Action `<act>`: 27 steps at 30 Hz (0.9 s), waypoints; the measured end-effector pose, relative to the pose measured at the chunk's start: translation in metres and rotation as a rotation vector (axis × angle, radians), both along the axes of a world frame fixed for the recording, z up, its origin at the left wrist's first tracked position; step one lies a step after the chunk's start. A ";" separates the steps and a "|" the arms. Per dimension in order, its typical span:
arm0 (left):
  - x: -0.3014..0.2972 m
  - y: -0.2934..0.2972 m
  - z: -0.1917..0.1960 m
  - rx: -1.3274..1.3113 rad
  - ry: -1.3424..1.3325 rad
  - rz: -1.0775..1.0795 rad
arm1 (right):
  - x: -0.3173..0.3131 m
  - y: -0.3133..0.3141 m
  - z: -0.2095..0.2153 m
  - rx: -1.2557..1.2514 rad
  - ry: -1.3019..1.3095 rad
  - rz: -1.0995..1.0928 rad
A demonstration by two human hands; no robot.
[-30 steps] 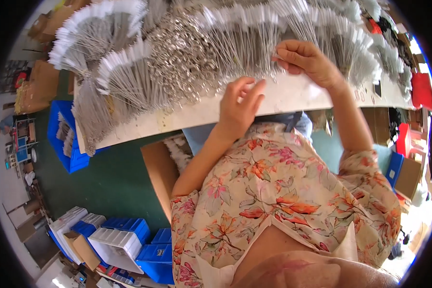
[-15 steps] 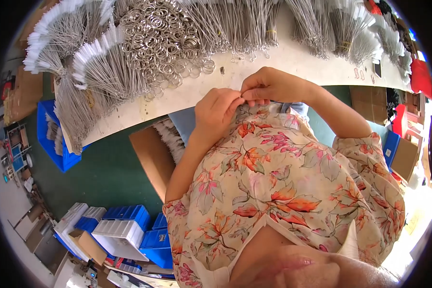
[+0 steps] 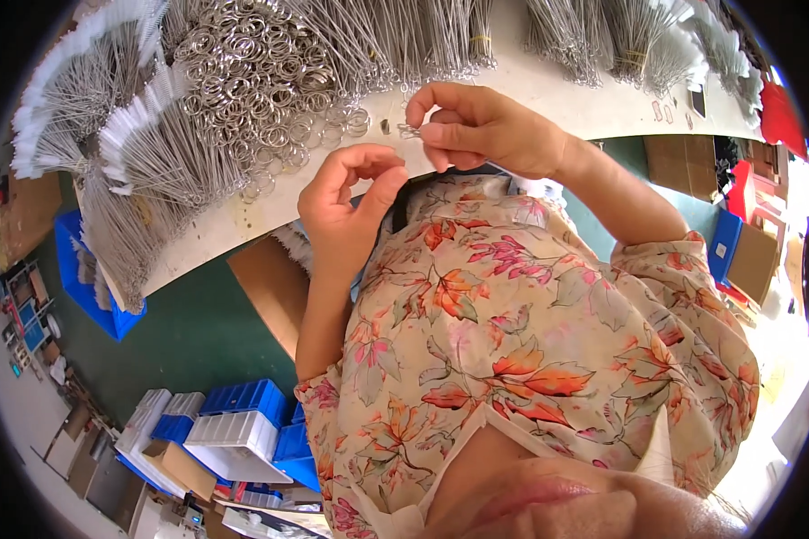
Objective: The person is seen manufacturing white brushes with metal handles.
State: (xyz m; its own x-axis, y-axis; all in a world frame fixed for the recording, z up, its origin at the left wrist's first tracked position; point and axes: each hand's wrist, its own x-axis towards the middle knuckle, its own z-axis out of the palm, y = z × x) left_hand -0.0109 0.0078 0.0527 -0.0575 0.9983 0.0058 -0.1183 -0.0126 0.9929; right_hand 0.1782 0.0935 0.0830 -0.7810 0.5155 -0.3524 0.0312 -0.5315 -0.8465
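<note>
Between the thumb and fingers of my right hand [image 3: 490, 133] is a small silvery metal ring [image 3: 409, 131], its near part covered by the fingertips. My left hand [image 3: 340, 202] is beside it, fingers curved and thumb apart, with nothing seen in it. Both hands are over the front edge of the pale table [image 3: 548, 101]. Beyond my left hand lies a heap of metal rings [image 3: 256, 76], a few spread loose toward the edge. Bundles of thin wire brushes [image 3: 166, 135] with white bristles lie left of the heap, and more wire bundles [image 3: 422, 40] lie behind my right hand.
A blue bin [image 3: 85, 278] stands by the table's left end. Below the table is an open cardboard box [image 3: 270, 283]. Blue and white crates [image 3: 234, 431] are stacked on the green floor at lower left. A dark flat object [image 3: 697, 103] lies on the table at right.
My hands were together at the fingertips and have come apart. The left hand has opened and moved left; the right has moved up and left, and the ring now shows in it.
</note>
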 end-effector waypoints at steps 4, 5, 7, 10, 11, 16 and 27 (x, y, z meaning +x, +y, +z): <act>0.008 0.003 0.010 0.088 0.125 0.034 | -0.011 -0.008 0.003 0.118 -0.029 -0.009; 0.009 0.004 0.009 0.069 0.127 0.055 | -0.013 -0.010 0.002 0.115 -0.028 -0.006; 0.009 0.004 0.009 0.050 0.131 0.077 | -0.016 -0.014 -0.001 0.186 -0.022 -0.124; 0.012 0.001 0.007 0.042 0.229 0.117 | -0.017 -0.019 -0.003 0.350 -0.125 -0.178; 0.014 -0.001 0.008 0.008 0.196 0.133 | -0.017 -0.019 -0.003 0.347 -0.123 -0.178; 0.013 -0.004 0.010 -0.012 0.212 0.161 | -0.011 -0.012 0.001 0.285 -0.210 -0.099; 0.006 0.004 0.008 0.729 0.670 -0.117 | 0.012 0.004 0.007 0.025 -0.165 0.401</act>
